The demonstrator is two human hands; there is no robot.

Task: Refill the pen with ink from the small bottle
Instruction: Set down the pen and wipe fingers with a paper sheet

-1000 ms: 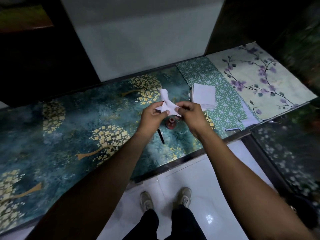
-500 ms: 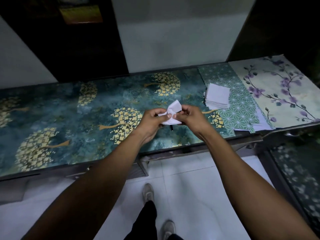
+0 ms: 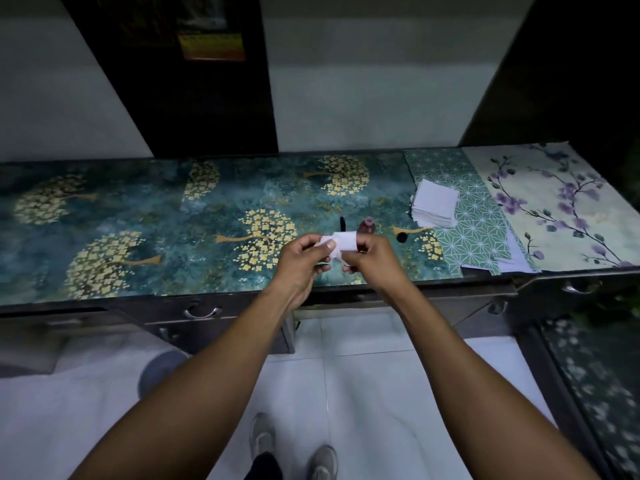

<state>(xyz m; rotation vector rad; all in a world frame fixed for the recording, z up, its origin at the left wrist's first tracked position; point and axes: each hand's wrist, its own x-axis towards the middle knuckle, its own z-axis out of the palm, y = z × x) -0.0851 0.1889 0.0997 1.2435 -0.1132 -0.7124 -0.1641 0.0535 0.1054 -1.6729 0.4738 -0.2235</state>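
1. Countertop, patterned teal and gold, runs across the view; a stack of white paper squares sits toward its right end.
2. Both hands meet above the counter's front edge. The left hand pinches one end of a folded white tissue; the right hand is closed round the other end.
3. Just beyond the right hand stands the small bottle, uncapped by the look of it, with a dark round cap beside it on the right. The right hand is nearer.
4. A dark slim thing, perhaps a pen part, lies behind the tissue, long axis pointing away.
5. Whether the tissue wraps the pen cannot be told.
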